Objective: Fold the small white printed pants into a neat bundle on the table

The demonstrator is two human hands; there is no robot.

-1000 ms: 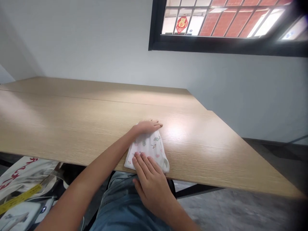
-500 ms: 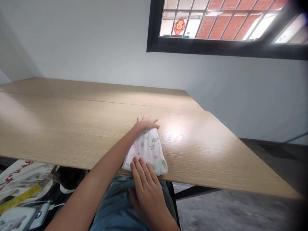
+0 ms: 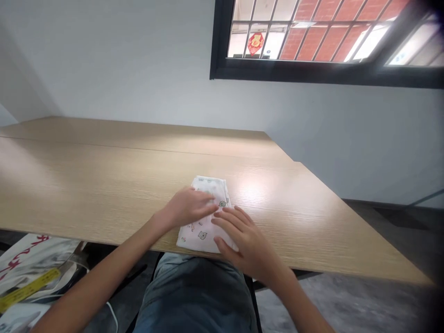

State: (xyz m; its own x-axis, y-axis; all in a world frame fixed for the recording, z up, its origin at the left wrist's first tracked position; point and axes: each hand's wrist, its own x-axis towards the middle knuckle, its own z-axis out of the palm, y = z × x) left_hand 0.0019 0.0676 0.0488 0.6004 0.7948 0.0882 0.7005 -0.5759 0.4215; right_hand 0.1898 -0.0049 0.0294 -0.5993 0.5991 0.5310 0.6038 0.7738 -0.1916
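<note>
A folded white cloth [image 3: 208, 238] printed with small animal figures lies flat near the front edge of the wooden table [image 3: 121, 185]. Over its left side is my left hand [image 3: 192, 206], fingers stretched out and pointing right. My right hand [image 3: 241, 236] is over the cloth's right side, its fingers apart and reaching left towards the other hand. Neither hand grips the fabric. Whether the fingers touch it or hover just above, I cannot tell. Parts of the cloth are hidden beneath both hands.
Below the table at the left are a white bag with red lettering [image 3: 26, 259], a yellow strip [image 3: 29, 289] and a white cable [image 3: 113, 314]. My legs [image 3: 194, 296] are under the front edge. Behind the table stand a wall and a barred window [image 3: 298, 37].
My left hand has come back from the cloth's far end to its left side. My right hand has moved from the near edge up to the right side. The cloth's far end is now uncovered.
</note>
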